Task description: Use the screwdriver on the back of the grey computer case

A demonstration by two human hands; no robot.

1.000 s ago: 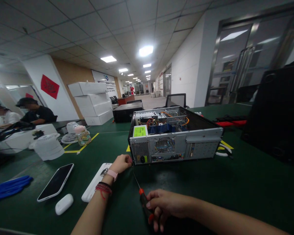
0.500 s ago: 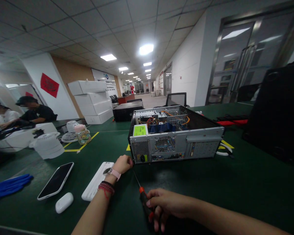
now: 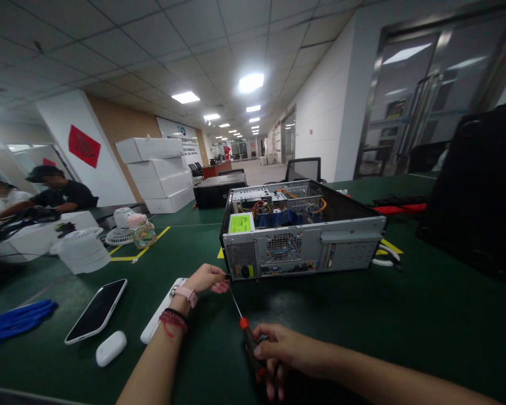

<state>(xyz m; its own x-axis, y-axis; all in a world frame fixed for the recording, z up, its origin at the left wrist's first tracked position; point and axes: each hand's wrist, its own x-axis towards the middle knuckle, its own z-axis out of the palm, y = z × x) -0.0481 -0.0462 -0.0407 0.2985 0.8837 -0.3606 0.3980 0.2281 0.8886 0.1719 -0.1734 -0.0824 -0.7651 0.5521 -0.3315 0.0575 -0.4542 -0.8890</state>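
Note:
An open computer case lies on its side on the green table, its rear panel facing me and its cables and boards showing from above. My right hand is closed around the red-and-black handle of a screwdriver. The thin shaft slants up and left, its tip close to the lower left corner of the case. There my left hand is closed in a pinch beside the tip. Whatever lies between those fingertips is too small to make out. A green-labelled power supply sits in the case's left corner.
To the left lie a phone, a white earbud case, blue gloves and a white slab-like device under my left wrist. A jar and white boxes stand farther back. A large black panel rises at right.
My left hand has shifted slightly left, its fingertips drawing back from the case corner and showing more plainly. The screwdriver and my right hand have hardly moved.

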